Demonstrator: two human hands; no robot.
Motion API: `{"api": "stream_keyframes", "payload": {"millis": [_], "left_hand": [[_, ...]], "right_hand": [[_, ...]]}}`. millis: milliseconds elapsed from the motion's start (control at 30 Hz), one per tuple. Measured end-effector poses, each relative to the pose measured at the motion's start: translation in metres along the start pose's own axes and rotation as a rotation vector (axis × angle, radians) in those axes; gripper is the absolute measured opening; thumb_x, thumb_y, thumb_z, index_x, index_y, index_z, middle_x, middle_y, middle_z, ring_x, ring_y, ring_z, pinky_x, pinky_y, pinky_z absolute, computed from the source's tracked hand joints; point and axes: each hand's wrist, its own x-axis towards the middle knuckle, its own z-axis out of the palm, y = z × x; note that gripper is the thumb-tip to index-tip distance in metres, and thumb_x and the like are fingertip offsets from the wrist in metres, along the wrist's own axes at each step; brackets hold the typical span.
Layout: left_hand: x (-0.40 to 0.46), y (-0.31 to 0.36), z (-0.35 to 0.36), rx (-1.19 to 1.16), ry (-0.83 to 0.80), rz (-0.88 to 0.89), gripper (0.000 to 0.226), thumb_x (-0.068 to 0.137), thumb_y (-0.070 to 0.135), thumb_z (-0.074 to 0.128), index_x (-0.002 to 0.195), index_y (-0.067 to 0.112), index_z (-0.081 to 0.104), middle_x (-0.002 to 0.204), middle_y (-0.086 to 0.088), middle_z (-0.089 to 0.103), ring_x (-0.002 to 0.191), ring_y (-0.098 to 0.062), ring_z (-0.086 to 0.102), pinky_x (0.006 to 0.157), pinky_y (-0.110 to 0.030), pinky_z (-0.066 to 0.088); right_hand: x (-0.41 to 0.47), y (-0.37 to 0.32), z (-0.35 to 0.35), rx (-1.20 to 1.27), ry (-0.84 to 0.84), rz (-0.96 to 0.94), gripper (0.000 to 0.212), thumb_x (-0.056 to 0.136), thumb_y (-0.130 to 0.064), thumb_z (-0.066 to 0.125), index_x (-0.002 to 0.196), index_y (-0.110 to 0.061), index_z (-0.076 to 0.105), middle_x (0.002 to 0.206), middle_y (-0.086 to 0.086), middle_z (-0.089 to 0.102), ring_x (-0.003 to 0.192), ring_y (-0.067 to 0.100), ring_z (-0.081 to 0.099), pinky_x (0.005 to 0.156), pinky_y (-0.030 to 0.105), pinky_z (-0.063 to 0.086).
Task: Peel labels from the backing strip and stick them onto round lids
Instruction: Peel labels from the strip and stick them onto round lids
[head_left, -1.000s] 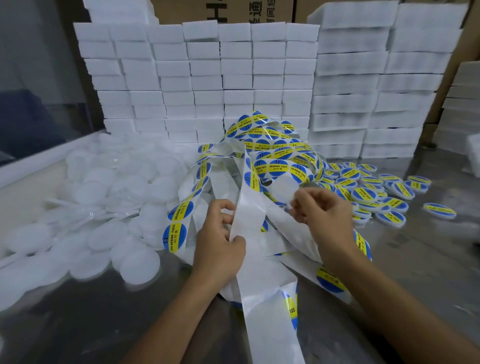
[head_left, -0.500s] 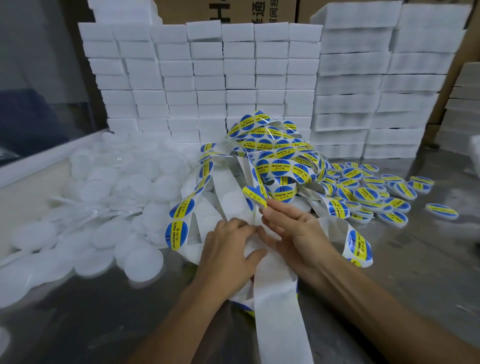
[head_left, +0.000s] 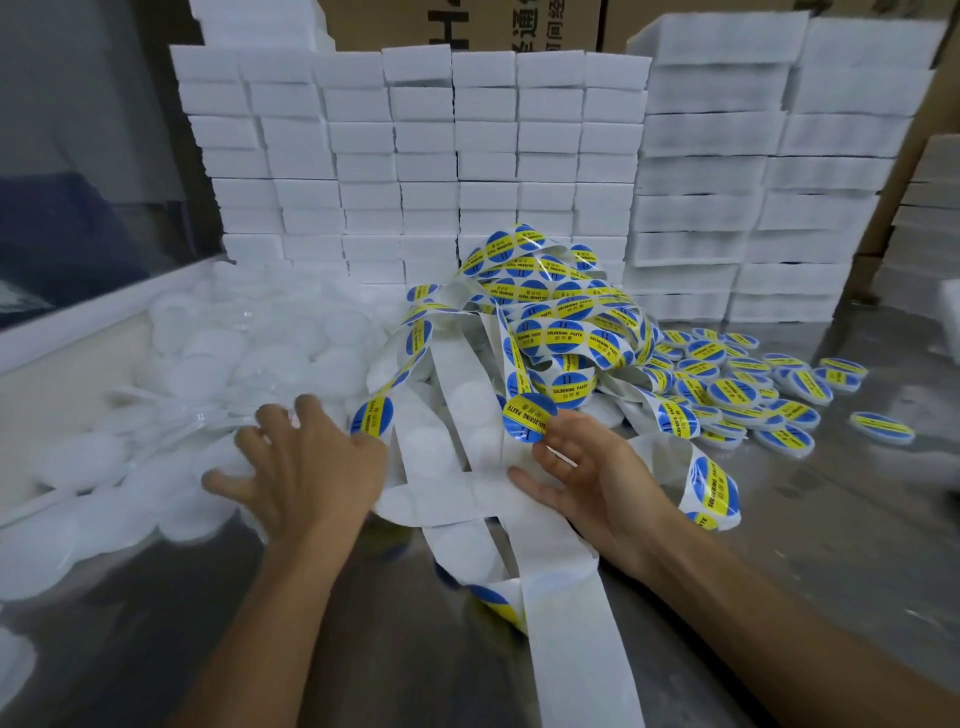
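Note:
A tangle of white backing strip (head_left: 519, 499) with round blue-and-yellow labels lies heaped in the middle of the table. My right hand (head_left: 587, 473) pinches one peeled blue-and-yellow label (head_left: 527, 415) at its fingertips, just above the strip. My left hand (head_left: 306, 457) reaches out to the left with spread fingers over the pile of plain white round lids (head_left: 171, 431); its fingertips touch the lids. Labelled lids (head_left: 737, 395) lie in a heap to the right of the strip.
Stacks of white foam blocks (head_left: 415, 156) wall off the back of the metal table (head_left: 831, 545), with cardboard boxes (head_left: 519, 26) behind. A white ledge (head_left: 78, 322) borders the left side. A loose strip end (head_left: 571, 649) runs toward the near edge.
My left hand has left the strip and swung left onto the plain lids. My right hand has lifted a peeled label clear of the backing.

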Motion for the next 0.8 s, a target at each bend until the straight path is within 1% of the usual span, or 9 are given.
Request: {"api": "stream_keyframes", "payload": {"millis": [67,100,167,233,300,400,500,700,800], "left_hand": [[0.007,-0.007,0.005,0.0,-0.114,-0.072,0.052,0.089,0.039,0.045,0.137,0.02,0.04,0.149,-0.01,0.028,0.139,-0.031,0.019,0.108,-0.065,0.013],[0.008,-0.01,0.01,0.011,-0.143,-0.072,0.054,0.091,0.042,0.043,0.14,0.02,0.037,0.152,-0.01,0.025,0.141,-0.031,0.014,0.109,-0.065,0.012],[0.009,-0.014,0.018,0.051,-0.133,-0.021,0.056,0.091,0.046,0.046,0.14,0.018,0.038,0.152,-0.01,0.027,0.14,-0.033,0.017,0.108,-0.057,0.021],[0.013,-0.018,0.023,0.024,-0.045,0.045,0.053,0.09,0.041,0.054,0.134,0.014,0.047,0.144,-0.013,0.039,0.134,-0.033,0.029,0.102,-0.05,0.03],[0.017,-0.019,0.026,-0.03,0.009,0.098,0.045,0.089,0.033,0.059,0.128,0.011,0.055,0.134,-0.014,0.049,0.128,-0.033,0.038,0.1,-0.05,0.034],[0.021,-0.019,0.03,-0.06,0.058,0.101,0.035,0.089,0.029,0.063,0.122,0.017,0.06,0.129,-0.009,0.054,0.127,-0.031,0.04,0.105,-0.054,0.025],[0.02,-0.017,0.03,-0.098,0.151,0.105,0.041,0.084,0.024,0.07,0.123,0.021,0.058,0.132,-0.004,0.055,0.128,-0.026,0.037,0.105,-0.054,0.019],[0.011,-0.006,0.014,-0.241,0.414,0.176,0.056,0.074,0.01,0.072,0.125,0.017,0.05,0.128,-0.007,0.053,0.116,-0.031,0.044,0.094,-0.051,0.027],[0.005,0.0,0.004,-0.363,0.56,0.312,0.056,0.074,0.007,0.071,0.125,0.017,0.048,0.133,-0.007,0.049,0.114,-0.029,0.047,0.091,-0.047,0.028]], "right_hand": [[0.0,0.0,0.0,-0.017,0.001,0.003,0.007,0.088,-0.01,0.066,0.093,-0.013,0.066,0.098,0.01,0.067,0.087,0.022,0.065,0.095,0.055,0.053],[0.0,0.0,0.001,-0.023,0.005,0.004,0.007,0.088,-0.01,0.066,0.094,-0.013,0.066,0.1,0.011,0.068,0.089,0.022,0.065,0.095,0.055,0.053],[0.0,0.0,0.001,-0.03,0.008,0.004,0.007,0.087,-0.01,0.066,0.093,-0.014,0.065,0.101,0.012,0.069,0.092,0.024,0.066,0.095,0.054,0.053],[-0.001,0.001,0.001,-0.04,-0.006,0.007,0.007,0.087,-0.01,0.067,0.092,-0.014,0.065,0.099,0.011,0.069,0.092,0.024,0.066,0.096,0.053,0.053],[-0.001,0.001,0.0,-0.051,-0.021,0.008,0.008,0.086,-0.011,0.067,0.093,-0.014,0.065,0.098,0.011,0.07,0.092,0.024,0.066,0.096,0.052,0.053],[-0.001,0.001,0.0,-0.058,-0.027,0.006,0.006,0.085,-0.012,0.068,0.089,-0.015,0.066,0.095,0.009,0.071,0.091,0.023,0.066,0.096,0.051,0.054],[-0.001,0.0,0.0,-0.067,-0.036,0.004,0.006,0.085,-0.012,0.068,0.091,-0.014,0.065,0.095,0.009,0.072,0.091,0.022,0.067,0.095,0.05,0.054],[0.001,-0.001,0.0,-0.062,-0.064,0.004,0.025,0.072,-0.02,0.075,0.096,-0.016,0.067,0.102,0.009,0.071,0.093,0.022,0.066,0.095,0.052,0.054],[0.001,0.0,0.0,-0.064,-0.079,-0.02,0.009,0.075,-0.021,0.074,0.083,-0.022,0.071,0.101,0.006,0.072,0.091,0.02,0.07,0.094,0.055,0.053]]}}
